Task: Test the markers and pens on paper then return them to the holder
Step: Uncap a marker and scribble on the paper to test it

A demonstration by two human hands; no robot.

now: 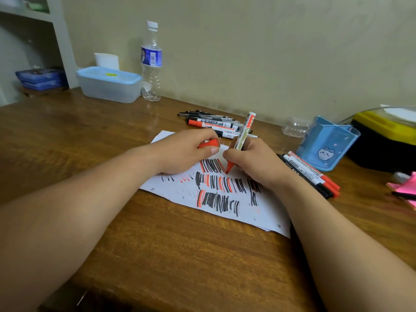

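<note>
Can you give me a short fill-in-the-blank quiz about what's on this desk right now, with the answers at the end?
1. The right hand presses a ____ marker tip to the paper.
2. The left hand holds the marker's ____.
3. The blue holder bears a picture of a ____.
4. The strokes on the paper are red and ____.

Answers: red; cap; cat; black

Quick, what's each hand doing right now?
Left hand: closed on the red cap.
Right hand: closed on the red marker, tip on the paper.
</note>
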